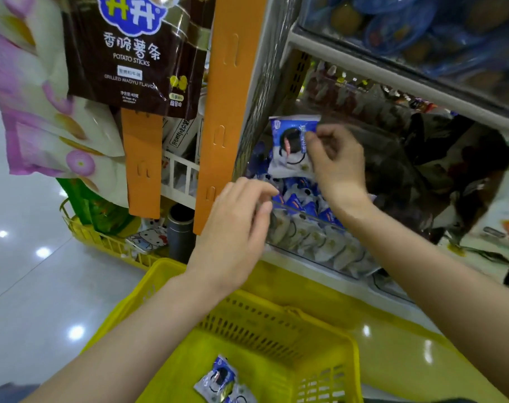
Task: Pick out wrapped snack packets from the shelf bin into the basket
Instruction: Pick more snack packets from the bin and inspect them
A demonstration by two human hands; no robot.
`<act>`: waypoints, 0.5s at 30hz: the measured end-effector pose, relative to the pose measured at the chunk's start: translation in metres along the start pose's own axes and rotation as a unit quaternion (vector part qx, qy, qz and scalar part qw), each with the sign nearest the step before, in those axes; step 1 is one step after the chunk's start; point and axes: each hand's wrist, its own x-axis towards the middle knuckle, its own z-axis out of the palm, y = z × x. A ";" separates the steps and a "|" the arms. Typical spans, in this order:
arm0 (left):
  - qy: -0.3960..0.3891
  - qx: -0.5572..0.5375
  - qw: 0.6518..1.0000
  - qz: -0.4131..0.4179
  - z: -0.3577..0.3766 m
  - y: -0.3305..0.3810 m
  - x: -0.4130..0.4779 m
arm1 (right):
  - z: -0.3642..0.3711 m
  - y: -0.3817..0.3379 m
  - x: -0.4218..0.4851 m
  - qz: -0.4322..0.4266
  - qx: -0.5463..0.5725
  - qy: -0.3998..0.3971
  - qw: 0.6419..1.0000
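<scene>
**A:** What is your right hand on?

**B:** Your right hand (334,158) pinches a blue-and-white snack packet (291,146) by its right edge, thumb and fingertips curled on the wrapper. You hold it upright, lifted above the clear shelf bin (305,214). It shows a dark round picture, but its print is too blurred to read.

**A:** And your left?

**B:** Your left hand (235,225) holds nothing. Its fingers are loosely bent, with the fingertips at the bin's front left corner. Whether they touch the rim I cannot tell.

**A:** Where are the rest?

**B:** More matching packets (302,202) stand packed in rows in the bin. Below your forearms is the yellow basket (276,321), with loose packets (218,379) of the same kind lying on its floor near the close edge.

**A:** Anything you can read?

**B:** Up to your left hangs a brown bag (131,53) marked "POTATO STICKS" and "GRILLED WAGYU FLAVOR", with 香脆薯条 above in white. It hangs beside an orange display strip (227,112). The small print lower down is not legible.
</scene>
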 end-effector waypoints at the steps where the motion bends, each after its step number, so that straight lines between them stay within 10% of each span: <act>1: 0.018 -0.050 0.998 -0.041 -0.001 0.002 -0.005 | -0.005 -0.007 -0.015 -0.012 0.019 -0.002 1.000; 8: -0.004 -0.352 0.888 -0.295 0.001 0.009 -0.037 | -0.007 -0.015 -0.110 0.011 0.102 -0.105 0.989; 15: -0.003 -0.315 0.870 -0.380 0.012 -0.006 -0.064 | 0.016 0.015 -0.152 0.237 0.110 -0.210 0.942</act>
